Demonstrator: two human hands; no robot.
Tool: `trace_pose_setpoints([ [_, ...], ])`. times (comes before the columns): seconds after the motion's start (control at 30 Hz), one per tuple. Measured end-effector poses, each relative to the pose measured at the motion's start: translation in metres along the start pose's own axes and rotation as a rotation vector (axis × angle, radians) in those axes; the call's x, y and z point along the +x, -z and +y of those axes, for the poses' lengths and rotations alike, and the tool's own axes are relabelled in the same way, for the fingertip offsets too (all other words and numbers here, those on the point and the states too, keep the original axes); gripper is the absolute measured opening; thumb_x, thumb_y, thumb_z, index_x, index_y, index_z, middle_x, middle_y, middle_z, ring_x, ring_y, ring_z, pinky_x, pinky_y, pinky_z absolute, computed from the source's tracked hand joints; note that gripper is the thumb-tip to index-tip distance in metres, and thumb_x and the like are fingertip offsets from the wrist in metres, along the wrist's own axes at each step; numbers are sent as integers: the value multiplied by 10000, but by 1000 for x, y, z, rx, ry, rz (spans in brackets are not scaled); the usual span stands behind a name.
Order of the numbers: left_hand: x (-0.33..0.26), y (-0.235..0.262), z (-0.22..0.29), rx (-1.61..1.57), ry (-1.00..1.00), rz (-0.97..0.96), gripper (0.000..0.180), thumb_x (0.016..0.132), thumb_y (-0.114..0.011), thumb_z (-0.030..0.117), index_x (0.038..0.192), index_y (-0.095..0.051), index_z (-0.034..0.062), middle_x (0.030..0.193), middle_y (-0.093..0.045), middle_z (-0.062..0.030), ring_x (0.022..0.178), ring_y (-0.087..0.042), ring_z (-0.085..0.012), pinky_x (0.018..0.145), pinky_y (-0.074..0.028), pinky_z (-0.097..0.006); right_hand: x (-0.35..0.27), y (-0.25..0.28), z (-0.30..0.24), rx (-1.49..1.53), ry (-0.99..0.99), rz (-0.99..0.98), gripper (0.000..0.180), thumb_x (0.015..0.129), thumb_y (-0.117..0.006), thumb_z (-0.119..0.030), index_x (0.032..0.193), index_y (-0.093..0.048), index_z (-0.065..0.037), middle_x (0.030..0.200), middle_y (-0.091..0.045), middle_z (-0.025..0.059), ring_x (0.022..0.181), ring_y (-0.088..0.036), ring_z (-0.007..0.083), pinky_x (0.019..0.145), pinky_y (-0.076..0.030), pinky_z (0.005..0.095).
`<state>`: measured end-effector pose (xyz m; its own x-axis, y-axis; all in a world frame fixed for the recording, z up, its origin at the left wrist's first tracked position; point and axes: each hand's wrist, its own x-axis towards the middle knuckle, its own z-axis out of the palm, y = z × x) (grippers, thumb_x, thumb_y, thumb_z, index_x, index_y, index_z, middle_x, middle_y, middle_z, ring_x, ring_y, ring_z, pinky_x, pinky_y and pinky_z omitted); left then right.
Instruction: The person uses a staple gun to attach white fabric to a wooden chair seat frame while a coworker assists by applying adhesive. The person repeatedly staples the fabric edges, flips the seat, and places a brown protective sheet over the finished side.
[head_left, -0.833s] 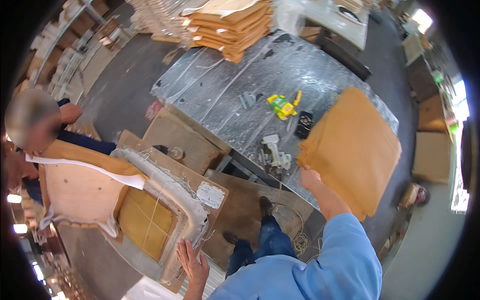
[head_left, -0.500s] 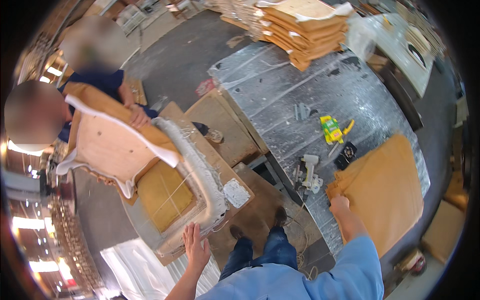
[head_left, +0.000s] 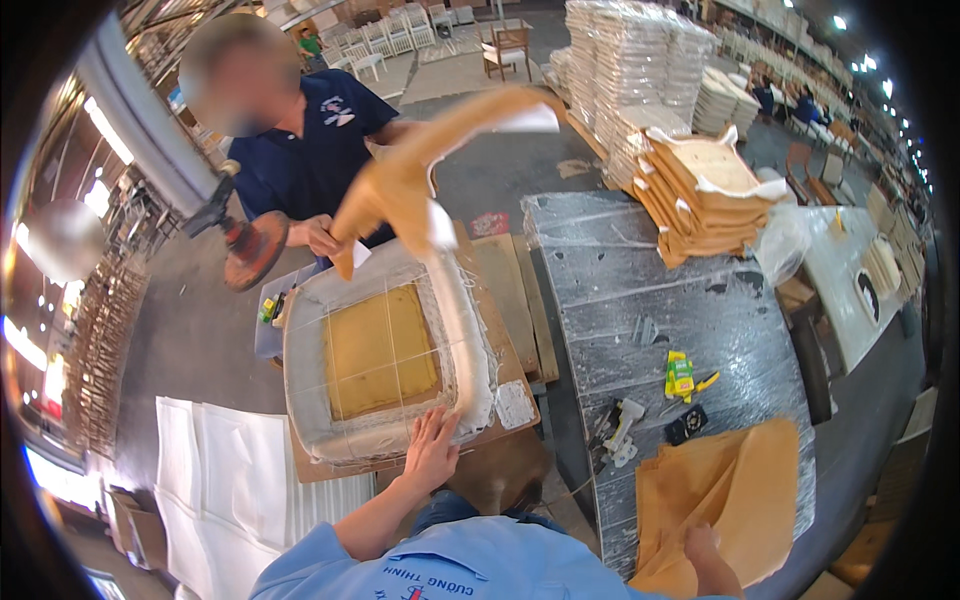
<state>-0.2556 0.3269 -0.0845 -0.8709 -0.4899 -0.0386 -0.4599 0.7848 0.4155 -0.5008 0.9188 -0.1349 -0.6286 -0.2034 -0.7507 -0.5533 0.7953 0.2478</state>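
My left hand (head_left: pixel 432 452) lies open, fingers stretched, on the near rim of a white padded square mould (head_left: pixel 463 350). Thin strings cross this mould over a yellow-brown centre panel (head_left: pixel 380 352). On the right, my right hand (head_left: pixel 702 545) is closed on the top of a stack of tan leather-like sheets (head_left: pixel 660 490), and the top sheet is creased up around it. Across the mould, a person in a dark blue shirt holds up a tan cover with white edging (head_left: pixel 400 190), blurred by motion and tilted above the mould's far rim.
On the plastic-wrapped table (head_left: pixel 600 330) lie a yellow-green packet (head_left: pixel 679 375), a white glue-gun-like tool (head_left: pixel 623 430) and a black square object (head_left: pixel 686 425). A pile of tan covered seats (head_left: pixel 690 205) stands at its far end. White sheets (head_left: pixel 220 470) lie left. A round-padded arm (head_left: pixel 255 250) hangs left.
The view has swung up and left. The other person has lifted the tan cover off the mould and turned it. My left hand now rests on the rim; the top tan sheet has become creased.
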Motion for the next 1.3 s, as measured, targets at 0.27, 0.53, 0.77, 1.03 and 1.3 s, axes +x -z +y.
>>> trace_pose_setpoints([
  [0.27, -19, 8, -11, 46, -19, 49, 735, 951, -734, 144, 1644, -490, 137, 1686, -462, -206, 1603, -393, -447, 1346, -271, -614, -30, 5, 28, 49, -65, 47, 358, 924, -827, -243, 1262, -823, -127, 1299, -783, 147, 1214, -717, 328, 1018, -586, 472],
  [0.53, -71, -4, -21, -74, 47, 110, 665, 999, -688, 140, 1635, -496, 122, 1705, -441, -193, 1636, -346, -447, 1356, -254, -600, -10, -3, 11, 1203, 161, 986, 190, 973, -657, -125, 945, -798, 1, 910, -791, 140, 844, -715, 296, 757, -563, 460],
  [0.77, -45, -4, -19, -113, -64, 143, 660, 977, -743, 139, 1601, -530, 124, 1645, -512, -183, 1572, -430, -439, 1311, -309, -627, -81, 41, 23, 1156, -212, 1040, 164, 948, -717, -72, 1009, -801, 55, 964, -805, 154, 857, -734, 286, 777, -604, 454],
  [1.03, -42, -8, -16, -149, -7, 179, 550, 1003, -730, 173, 1532, -598, 98, 1591, -570, -176, 1531, -486, -425, 1313, -294, -632, -145, 124, 52, 898, -427, 1751, 140, 919, -787, -25, 1035, -808, 50, 987, -814, 164, 900, -754, 292, 835, -619, 439],
  [1.3, -44, -2, -30, -163, 18, 239, 479, 1009, -701, 200, 1470, -638, 87, 1549, -610, -140, 1513, -508, -377, 1320, -285, -631, -201, 194, 75, 804, -113, 2191, 247, 913, -905, -81, 1103, -801, 36, 1032, -812, 168, 946, -764, 303, 863, -618, 434],
])
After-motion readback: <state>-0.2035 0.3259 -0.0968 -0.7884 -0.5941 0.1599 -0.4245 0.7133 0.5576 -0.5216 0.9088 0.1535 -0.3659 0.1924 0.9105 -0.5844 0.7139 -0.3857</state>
